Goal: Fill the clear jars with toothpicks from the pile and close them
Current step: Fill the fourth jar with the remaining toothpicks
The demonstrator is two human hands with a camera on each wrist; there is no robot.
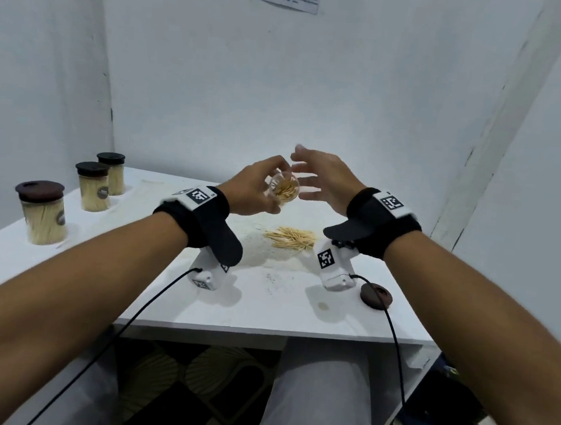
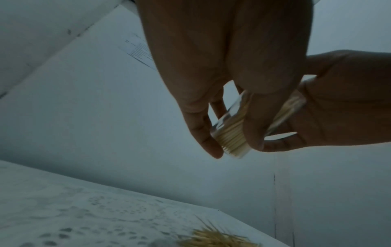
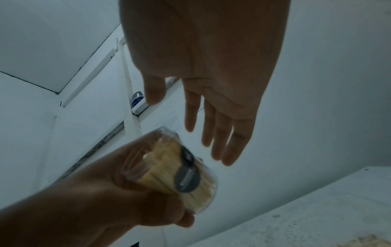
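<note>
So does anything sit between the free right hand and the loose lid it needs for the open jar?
Nothing visible does. The right hand is open beside the jar held up in the left hand. The loose lid lies on the table near its front right edge, with only the right wrist camera's cable across it.

The head view looks forward and down from above both forearms onto the white table [image 1: 263, 306], with the booth walls filling the upper frame. The left wrist view sits close under the left hand [image 2: 222, 66], facing up and out along its fingers (table at lower left of frame). The right wrist view does likewise beneath the right hand [image 3: 203, 58]. All three share the jar [image 1: 283, 192] and, less sharply, the toothpick pile [image 1: 291, 238].
</note>
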